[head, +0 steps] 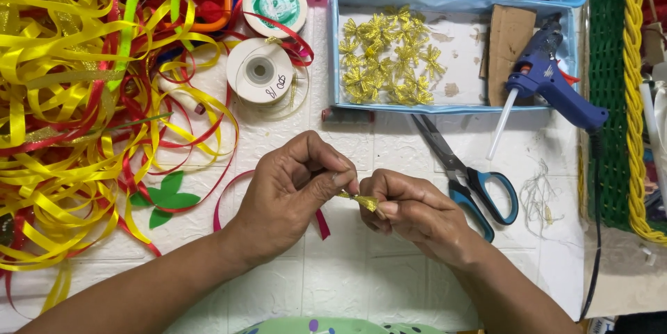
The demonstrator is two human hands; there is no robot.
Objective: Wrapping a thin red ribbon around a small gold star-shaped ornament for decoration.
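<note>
Hands: while our left hand [295,181] pinches the gold bow [361,200], our right hand [410,210] grips it too.
Nearby: scissors [469,177] on table [347,271].

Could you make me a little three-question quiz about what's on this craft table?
1. True or false: the scissors lie inside the blue tray.
2. What do the left hand and right hand pinch between them?
A. a small gold ribbon piece
B. a green leaf cutout
C. a bead
3. Which tool leans on the tray's right end, by the cardboard?

Key:
1. False; they lie on the table below it.
2. A
3. The blue glue gun.
</note>
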